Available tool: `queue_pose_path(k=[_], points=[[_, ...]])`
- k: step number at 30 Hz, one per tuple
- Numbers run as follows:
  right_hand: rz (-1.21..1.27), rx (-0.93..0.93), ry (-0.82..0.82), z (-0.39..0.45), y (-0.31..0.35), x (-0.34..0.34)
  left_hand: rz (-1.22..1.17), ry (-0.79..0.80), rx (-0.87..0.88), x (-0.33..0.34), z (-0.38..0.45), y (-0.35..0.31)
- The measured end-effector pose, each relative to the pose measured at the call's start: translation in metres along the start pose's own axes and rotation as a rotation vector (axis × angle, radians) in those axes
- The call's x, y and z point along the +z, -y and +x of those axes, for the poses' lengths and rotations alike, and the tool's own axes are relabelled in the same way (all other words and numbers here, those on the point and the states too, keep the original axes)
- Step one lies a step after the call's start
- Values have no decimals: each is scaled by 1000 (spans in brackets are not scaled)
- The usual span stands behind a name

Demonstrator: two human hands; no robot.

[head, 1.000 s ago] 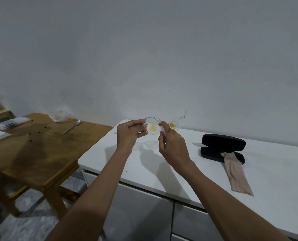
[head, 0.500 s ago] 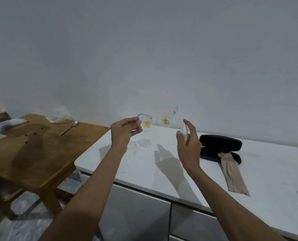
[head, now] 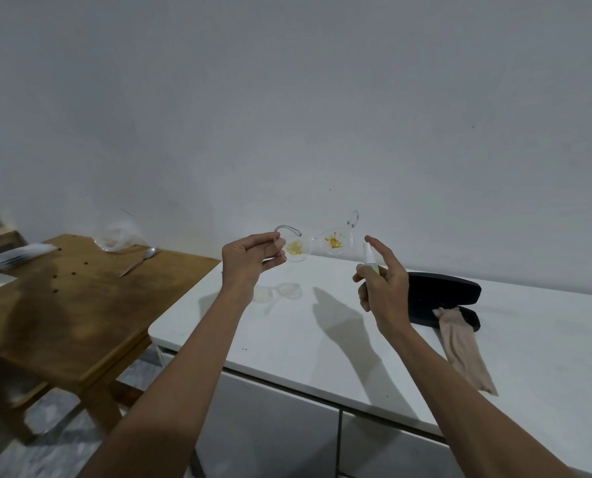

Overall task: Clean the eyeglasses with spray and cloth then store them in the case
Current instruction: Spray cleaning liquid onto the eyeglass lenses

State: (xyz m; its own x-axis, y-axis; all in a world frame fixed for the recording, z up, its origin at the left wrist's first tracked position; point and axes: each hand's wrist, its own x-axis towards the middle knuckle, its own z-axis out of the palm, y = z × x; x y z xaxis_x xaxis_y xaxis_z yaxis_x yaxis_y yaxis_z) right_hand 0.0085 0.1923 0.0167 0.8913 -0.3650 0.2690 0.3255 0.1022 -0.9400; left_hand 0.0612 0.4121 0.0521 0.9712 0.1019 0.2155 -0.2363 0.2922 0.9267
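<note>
Far left: a wooden table carries a stack of papers, a crumpled clear plastic bag and a spoon.

Centre left: the left hand is raised above the white surface. Its fingers are curled and pinch the left end of the eyeglasses, at the edge of the left lens. The clear frame extends rightward from the fingers, held in the air, clear of the surface. Both lenses bear yellow smears. One temple arm curves over the left hand; the other stands up at the right end.

Centre right: the right hand grips a small spray bottle upright, just right of the eyeglasses and not touching them. The forefinger is extended above the nozzle; the remaining fingers wrap the bottle body.

Right: a black case lies open on the surface behind the right hand. A beige cloth drapes from the case's lower half onto the surface.
</note>
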Motion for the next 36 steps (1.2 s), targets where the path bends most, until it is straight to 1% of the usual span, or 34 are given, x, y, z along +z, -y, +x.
queue_pose_path(k=[5,10,28,36], points=[[117,121,24,6,1,7,-11,20,0,3,1,-4],[195,167,39,6,5,14,-18,25,-13,8,1,-6],[349,222,20,9,9,16,-27,33,-39,12,1,-4],[325,233,88,8,6,22,-33,39,-38,14,3,-2]])
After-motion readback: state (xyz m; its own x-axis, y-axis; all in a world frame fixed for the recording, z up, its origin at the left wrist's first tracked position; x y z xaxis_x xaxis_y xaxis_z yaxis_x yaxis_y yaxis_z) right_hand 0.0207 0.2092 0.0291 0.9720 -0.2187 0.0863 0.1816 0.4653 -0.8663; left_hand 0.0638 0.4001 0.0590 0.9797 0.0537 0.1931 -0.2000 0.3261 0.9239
